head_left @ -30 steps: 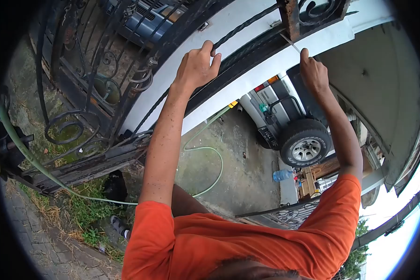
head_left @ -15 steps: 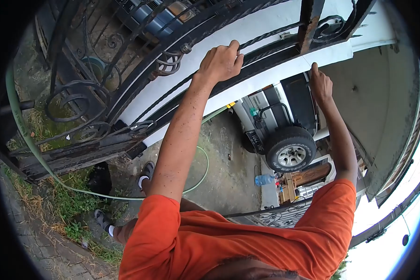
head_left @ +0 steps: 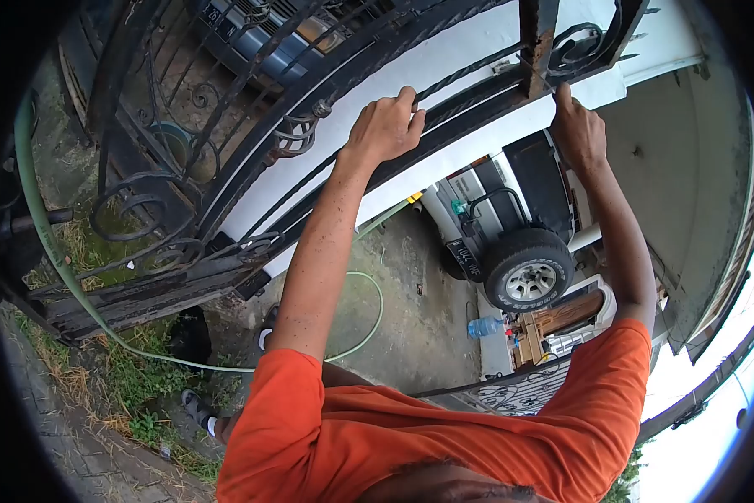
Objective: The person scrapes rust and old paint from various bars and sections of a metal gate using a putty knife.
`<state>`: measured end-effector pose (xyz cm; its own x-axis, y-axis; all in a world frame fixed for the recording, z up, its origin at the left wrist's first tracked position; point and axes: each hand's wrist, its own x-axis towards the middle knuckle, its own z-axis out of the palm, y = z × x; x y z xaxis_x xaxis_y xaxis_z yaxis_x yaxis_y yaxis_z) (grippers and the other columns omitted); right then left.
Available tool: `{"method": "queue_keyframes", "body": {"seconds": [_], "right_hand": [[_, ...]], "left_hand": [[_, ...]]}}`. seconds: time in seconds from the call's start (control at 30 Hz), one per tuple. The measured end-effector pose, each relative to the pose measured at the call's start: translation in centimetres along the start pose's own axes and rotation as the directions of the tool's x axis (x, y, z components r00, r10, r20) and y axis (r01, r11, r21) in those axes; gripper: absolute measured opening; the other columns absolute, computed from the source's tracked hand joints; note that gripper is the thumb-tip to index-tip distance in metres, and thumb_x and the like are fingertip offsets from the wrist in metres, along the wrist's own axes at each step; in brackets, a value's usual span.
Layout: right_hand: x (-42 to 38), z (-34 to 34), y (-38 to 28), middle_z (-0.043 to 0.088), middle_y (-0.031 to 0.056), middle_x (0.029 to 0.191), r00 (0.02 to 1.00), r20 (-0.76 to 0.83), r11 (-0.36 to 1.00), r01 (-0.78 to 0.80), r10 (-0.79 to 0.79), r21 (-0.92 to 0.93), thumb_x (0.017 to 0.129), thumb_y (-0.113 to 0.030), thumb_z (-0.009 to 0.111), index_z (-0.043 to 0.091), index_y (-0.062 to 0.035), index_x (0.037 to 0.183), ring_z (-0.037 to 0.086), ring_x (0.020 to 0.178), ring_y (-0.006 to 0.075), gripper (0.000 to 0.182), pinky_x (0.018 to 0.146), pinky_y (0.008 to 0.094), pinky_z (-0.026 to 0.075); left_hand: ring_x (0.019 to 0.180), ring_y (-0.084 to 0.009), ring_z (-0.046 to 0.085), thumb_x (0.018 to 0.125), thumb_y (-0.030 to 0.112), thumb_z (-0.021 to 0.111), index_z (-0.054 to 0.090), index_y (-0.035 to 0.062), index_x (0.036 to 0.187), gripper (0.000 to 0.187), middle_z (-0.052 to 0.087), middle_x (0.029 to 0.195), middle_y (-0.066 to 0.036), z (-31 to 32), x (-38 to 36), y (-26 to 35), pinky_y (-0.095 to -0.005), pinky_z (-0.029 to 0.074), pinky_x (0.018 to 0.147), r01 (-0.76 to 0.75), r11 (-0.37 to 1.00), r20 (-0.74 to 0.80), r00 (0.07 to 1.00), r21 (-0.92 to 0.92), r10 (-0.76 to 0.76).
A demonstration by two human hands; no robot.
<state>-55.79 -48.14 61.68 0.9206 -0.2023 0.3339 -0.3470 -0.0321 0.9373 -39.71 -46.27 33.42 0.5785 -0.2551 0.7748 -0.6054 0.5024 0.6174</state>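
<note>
A black wrought-iron gate [head_left: 469, 117] with twisted bars and scrolls crosses the upper view in front of a white wall [head_left: 326, 126]. My left hand [head_left: 385, 130] is closed around a twisted bar of this gate, its thumb on the right side. Farther right, my right hand [head_left: 580, 130] is closed, with its fingertips up by the foot of a rusty gate post [head_left: 538, 50]. What those fingertips hold is too small to make out. A scrolled piece [head_left: 578, 46] of the gate curls just above them.
A vehicle with a spare wheel [head_left: 528, 270] stands below the gate. Another vehicle [head_left: 268, 38] is behind the bars at upper left. A green hose [head_left: 67, 268] runs over grass and concrete past my feet. A blue water bottle [head_left: 483, 327] stands near wooden furniture [head_left: 561, 318].
My left hand has shifted slightly left and down in view, still on the bar. My right hand has moved up against the gate near the rusty post. The whole view has shifted slightly.
</note>
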Motion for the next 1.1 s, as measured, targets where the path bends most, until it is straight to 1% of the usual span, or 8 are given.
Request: {"method": "queue_keyframes", "body": {"seconds": [0.03,0.17,0.5,0.7,0.77,0.83,0.93,1.1], "right_hand": [[0.7,-0.5,0.2,0.067,0.0197,0.074,0.993,-0.117,1.000,0.012,-0.011,0.011,0.087,-0.005,0.049,0.044,-0.0033,0.097,0.068,0.069,0.0399,0.012,0.057,0.0486,0.054],[0.2,1.2,0.1,0.068,0.0206,0.079,0.996,0.089,0.998,-0.006,0.011,-0.063,0.089,-0.007,0.047,0.043,-0.0035,0.096,0.069,0.069,0.0403,0.008,0.058,0.0495,0.056],[1.8,1.8,-1.0,0.065,0.0222,0.080,0.990,0.142,1.000,-0.029,0.028,0.005,0.092,-0.005,0.045,0.040,-0.0027,0.097,0.068,0.070,0.0407,0.008,0.058,0.0487,0.054],[1.6,1.5,-1.7,0.065,0.0210,0.079,0.993,0.101,0.996,-0.071,0.065,0.056,0.092,-0.006,0.046,0.040,-0.0036,0.102,0.068,0.068,0.0385,0.012,0.057,0.0482,0.056],[1.7,0.5,-1.1,0.067,0.0194,0.078,0.994,-0.106,0.999,0.042,-0.041,0.005,0.093,-0.009,0.049,0.045,-0.0022,0.104,0.070,0.065,0.0350,0.014,0.052,0.0425,0.057],[1.2,0.9,-1.2,0.066,0.0186,0.074,0.994,-0.101,0.999,0.032,-0.031,0.005,0.092,-0.008,0.050,0.045,-0.0013,0.102,0.069,0.064,0.0349,0.013,0.052,0.0425,0.056],[1.0,0.3,-1.3,0.067,0.0183,0.072,0.992,0.093,0.993,-0.088,0.080,0.083,0.092,-0.008,0.049,0.045,-0.0027,0.102,0.070,0.069,0.0346,0.012,0.054,0.0431,0.056],[-4.0,-6.0,0.0,0.066,0.0170,0.071,0.989,0.081,0.975,-0.133,0.120,0.180,0.087,-0.004,0.055,0.045,-0.0043,0.102,0.069,0.067,0.0354,0.018,0.057,0.0456,0.054]], "left_hand": [[0.065,-0.0413,0.067,0.090,0.016,0.058,0.055,-0.0009,0.093,0.018,0.062,0.062,-0.023,0.1,0.0,0.0,-0.0445,0.052,0.059,0.000,1.000,0.005,1.000,0.018,0.000],[0.066,-0.0423,0.067,0.089,0.017,0.058,0.054,-0.0019,0.093,0.019,0.062,0.062,-0.024,-0.3,0.1,0.1,-0.0457,0.052,0.060,0.011,1.000,0.013,1.000,0.023,-0.011],[0.070,-0.0432,0.067,0.089,0.016,0.056,0.053,-0.0011,0.091,0.018,0.064,0.066,-0.024,-0.2,0.2,0.1,-0.0479,0.054,0.061,0.007,0.999,0.015,1.000,0.033,-0.007],[0.065,-0.0429,0.065,0.089,0.015,0.060,0.055,-0.0015,0.091,0.018,0.061,0.061,-0.023,-0.2,0.1,0.2,-0.0460,0.051,0.060,0.000,1.000,-0.016,1.000,-0.018,-0.001],[0.064,-0.0429,0.065,0.089,0.015,0.060,0.054,-0.0014,0.090,0.018,0.061,0.061,-0.022,-0.3,0.3,0.3,-0.0457,0.051,0.059,-0.012,1.000,-0.018,1.000,-0.005,0.011],[0.063,-0.0428,0.065,0.089,0.015,0.060,0.054,-0.0013,0.089,0.017,0.061,0.061,-0.022,0.0,0.0,0.3,-0.0455,0.051,0.059,-0.014,1.000,-0.011,1.000,-0.001,0.014],[0.061,-0.0424,0.064,0.089,0.014,0.060,0.053,-0.0013,0.088,0.017,0.061,0.060,-0.023,-0.1,0.2,0.3,-0.0452,0.050,0.056,0.001,1.000,-0.019,1.000,-0.007,-0.001],[0.059,-0.0405,0.063,0.088,0.016,0.061,0.053,-0.0002,0.089,0.018,0.058,0.058,-0.020,0.0,0.1,0.3,-0.0440,0.048,0.056,-0.010,1.000,-0.042,0.999,-0.002,0.009]]}}
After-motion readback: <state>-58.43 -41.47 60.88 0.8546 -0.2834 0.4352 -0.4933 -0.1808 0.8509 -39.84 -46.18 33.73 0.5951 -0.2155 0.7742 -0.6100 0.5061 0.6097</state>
